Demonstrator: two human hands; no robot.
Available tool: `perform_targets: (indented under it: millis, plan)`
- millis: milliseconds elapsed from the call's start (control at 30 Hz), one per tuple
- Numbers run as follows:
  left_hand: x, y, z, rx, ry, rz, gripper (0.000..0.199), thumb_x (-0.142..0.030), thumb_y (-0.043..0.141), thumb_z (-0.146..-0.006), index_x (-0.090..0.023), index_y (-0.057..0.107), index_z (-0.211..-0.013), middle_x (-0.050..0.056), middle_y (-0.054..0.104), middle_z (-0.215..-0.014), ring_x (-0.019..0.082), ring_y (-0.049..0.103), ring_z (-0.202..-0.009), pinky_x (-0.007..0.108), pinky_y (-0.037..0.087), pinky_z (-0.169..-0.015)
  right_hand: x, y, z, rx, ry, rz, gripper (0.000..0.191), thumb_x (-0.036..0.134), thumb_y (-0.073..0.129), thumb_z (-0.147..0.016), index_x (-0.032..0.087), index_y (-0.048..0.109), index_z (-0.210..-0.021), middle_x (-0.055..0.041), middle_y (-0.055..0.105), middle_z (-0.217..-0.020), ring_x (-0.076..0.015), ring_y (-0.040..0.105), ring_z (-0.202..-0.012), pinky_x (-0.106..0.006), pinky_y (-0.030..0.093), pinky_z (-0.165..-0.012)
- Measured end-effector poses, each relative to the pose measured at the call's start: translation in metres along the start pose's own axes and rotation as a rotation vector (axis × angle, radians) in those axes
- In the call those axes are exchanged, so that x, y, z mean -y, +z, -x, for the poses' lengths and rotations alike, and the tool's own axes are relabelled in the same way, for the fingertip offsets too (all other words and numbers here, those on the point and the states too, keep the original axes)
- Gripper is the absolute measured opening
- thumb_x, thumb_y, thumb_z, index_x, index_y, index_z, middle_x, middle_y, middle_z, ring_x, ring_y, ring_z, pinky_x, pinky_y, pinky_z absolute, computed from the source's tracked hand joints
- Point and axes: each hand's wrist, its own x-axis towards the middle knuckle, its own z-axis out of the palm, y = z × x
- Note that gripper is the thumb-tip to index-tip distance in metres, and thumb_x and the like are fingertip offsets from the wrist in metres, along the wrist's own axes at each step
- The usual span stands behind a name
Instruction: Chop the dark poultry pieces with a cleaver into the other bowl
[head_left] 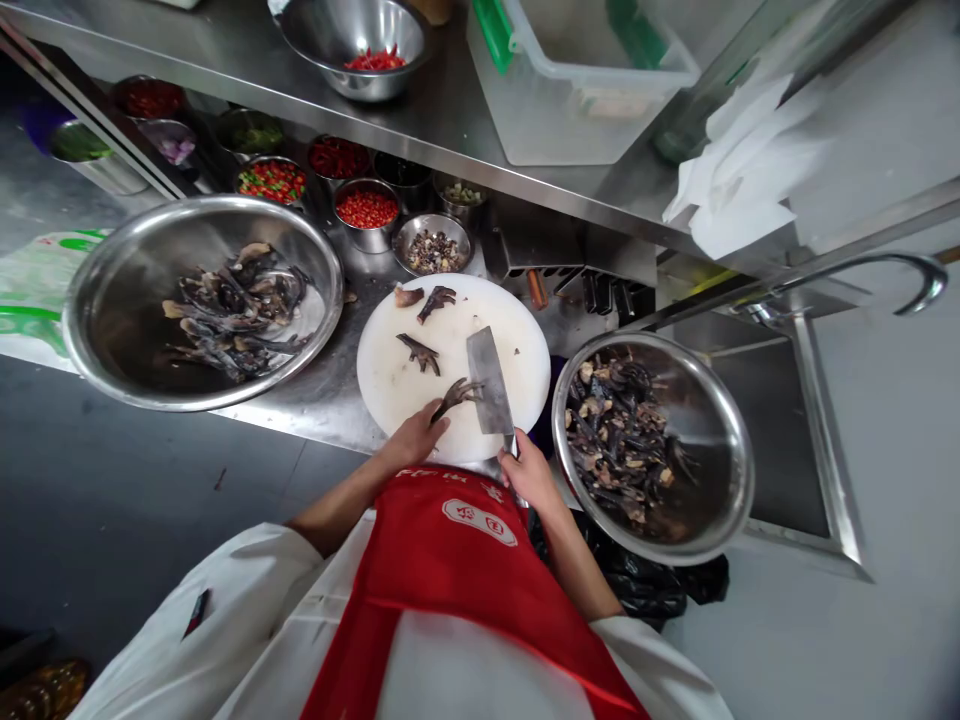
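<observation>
Steel in our right hand (527, 470): we've got the fingers wrapped around the handle of the cleaver (491, 380), its broad blade over the right half of the white board (382, 370). And over on the other side, our left hand (420, 437) is closed on the end of a dark foot (454, 400), gripping it near the board's front edge, toes spread toward the blade; whether they touch it, we can't tell. Up toward the back of the board we see two loose feet (418, 354), one nearer the middle, the other close to a stubby brown piece (408, 296). Look left, and there's a wide bowl (150, 260) on the surface (337, 390), a heap of dark feet inside it! Swing right, and we have a second bowl (712, 430), beside the sink (784, 420), holding a bigger pile of dark pieces with paler bits showing. Just behind the board sits a small dish (433, 248) of chopped bits, with a pot of red chillies (367, 209) near it. Above all that, our shelf (225, 60) carries a metal bowl (375, 88) with some red pieces in it and a clear tub (570, 120), green at the rim.
</observation>
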Motion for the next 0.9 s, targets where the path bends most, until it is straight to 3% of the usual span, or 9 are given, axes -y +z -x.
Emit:
perform_targets:
  millis: [133,200,233,367,433,600,800,900]
  plan:
    - [-0.010,0.006,-0.018,0.290,-0.367,0.629,0.033,-0.045,0.042,-0.090,-0.016,0.055,-0.097,0.002,0.057,-0.062,0.012,0.050,-0.046,0.021,0.033,-0.042,0.003,-0.016,-0.007,-0.009,-0.054,0.151,0.041,0.026,0.047,-0.081,0.019,0.058,-0.120,0.0030,0.063,-0.059,-0.0164,0.059,-0.055,-0.024,0.042,-0.057]
    - [-0.015,0.008,-0.025,0.319,-0.438,0.814,0.027,-0.041,0.043,-0.090,-0.016,0.052,-0.083,-0.001,0.050,-0.055,0.008,0.043,-0.040,0.018,0.025,-0.038,0.005,-0.022,-0.010,-0.013,-0.084,0.212,0.042,0.026,0.047,-0.082,0.019,0.058,-0.122,0.0004,0.067,-0.068,-0.0177,0.062,-0.063,-0.024,0.043,-0.061]
    - [-0.016,0.010,-0.027,0.272,-0.447,0.845,0.025,-0.039,0.044,-0.089,-0.017,0.049,-0.079,-0.003,0.047,-0.052,0.007,0.040,-0.037,0.018,0.021,-0.037,0.006,-0.024,-0.010,-0.012,-0.097,0.236,0.042,0.026,0.047,-0.083,0.019,0.057,-0.123,-0.0007,0.068,-0.072,-0.0182,0.063,-0.067,-0.024,0.043,-0.063]
    - [-0.015,0.025,-0.031,-0.068,-0.353,0.643,0.027,-0.042,0.044,-0.090,-0.020,0.041,-0.074,-0.005,0.044,-0.046,0.007,0.031,-0.031,0.020,0.013,-0.036,0.011,-0.019,-0.004,-0.071,-0.118,0.329,0.041,0.027,0.044,-0.088,0.019,0.054,-0.127,-0.0051,0.071,-0.090,-0.0204,0.064,-0.080,-0.026,0.043,-0.072]
    - [-0.009,0.034,-0.033,-0.139,-0.278,0.488,0.028,-0.046,0.043,-0.090,-0.020,0.043,-0.079,-0.004,0.047,-0.045,0.009,0.033,-0.031,0.022,0.017,-0.036,0.015,-0.011,0.000,-0.114,-0.125,0.374,0.038,0.029,0.043,-0.090,0.018,0.054,-0.125,-0.0076,0.071,-0.097,-0.0216,0.064,-0.086,-0.027,0.043,-0.076]
    - [0.005,0.056,-0.036,-0.225,-0.189,0.336,0.031,-0.046,0.039,-0.093,-0.017,0.048,-0.090,0.000,0.055,-0.049,0.012,0.047,-0.038,0.024,0.032,-0.043,0.035,0.005,0.003,-0.117,-0.170,0.476,0.038,0.026,0.039,-0.093,0.014,0.051,-0.127,-0.0118,0.070,-0.104,-0.0240,0.064,-0.092,-0.031,0.044,-0.083]
    - [0.007,0.062,-0.033,-0.212,-0.183,0.272,0.038,-0.050,0.035,-0.094,-0.014,0.050,-0.096,0.000,0.057,-0.053,0.011,0.046,-0.036,0.025,0.034,-0.042,0.052,0.001,0.008,-0.312,-0.306,0.391,0.044,0.036,0.034,-0.096,0.015,0.045,-0.133,-0.0132,0.065,-0.114,-0.0246,0.062,-0.104,-0.033,0.044,-0.088]
    - [0.005,0.061,-0.030,-0.182,-0.187,0.255,0.038,-0.050,0.036,-0.094,-0.015,0.049,-0.097,0.000,0.056,-0.054,0.011,0.045,-0.035,0.024,0.033,-0.041,0.047,0.002,0.001,-0.223,-0.232,0.455,0.040,0.031,0.035,-0.096,0.015,0.046,-0.130,-0.0124,0.068,-0.105,-0.0240,0.063,-0.098,-0.031,0.045,-0.083]
